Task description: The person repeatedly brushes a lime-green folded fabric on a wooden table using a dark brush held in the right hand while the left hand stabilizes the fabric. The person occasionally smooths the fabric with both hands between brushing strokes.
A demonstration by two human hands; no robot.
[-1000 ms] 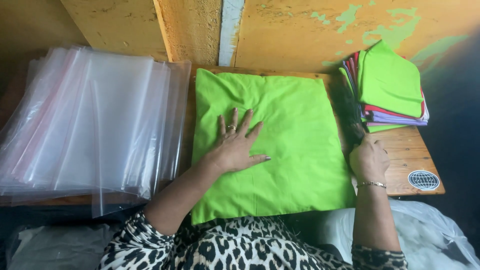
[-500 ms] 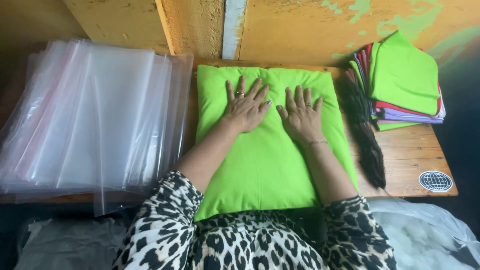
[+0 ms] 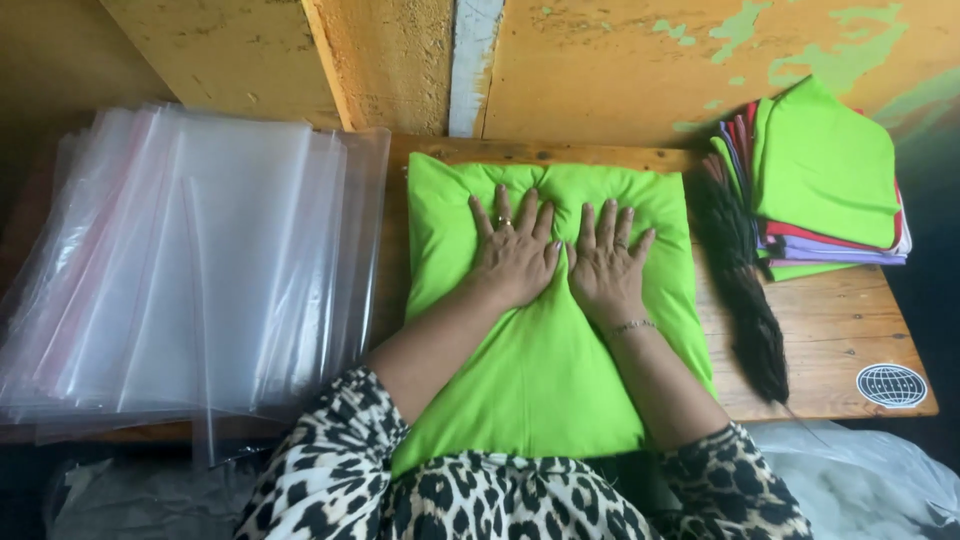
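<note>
The lime-green cushion [image 3: 545, 350] is matt woven cloth, puckered into soft folds where the left hand [image 3: 515, 255] and right hand [image 3: 605, 265] press flat on it, and the stack of folded cloths [image 3: 825, 185] beside it has the same dull finish. The pile of clear plastic bags [image 3: 190, 270] is glossy and smooth. The table [image 3: 840, 340] is bare, grainy wood, the wall [image 3: 620, 60] rough flaking paint, and the dark brush [image 3: 745, 290] looks like coarse fibre.
</note>
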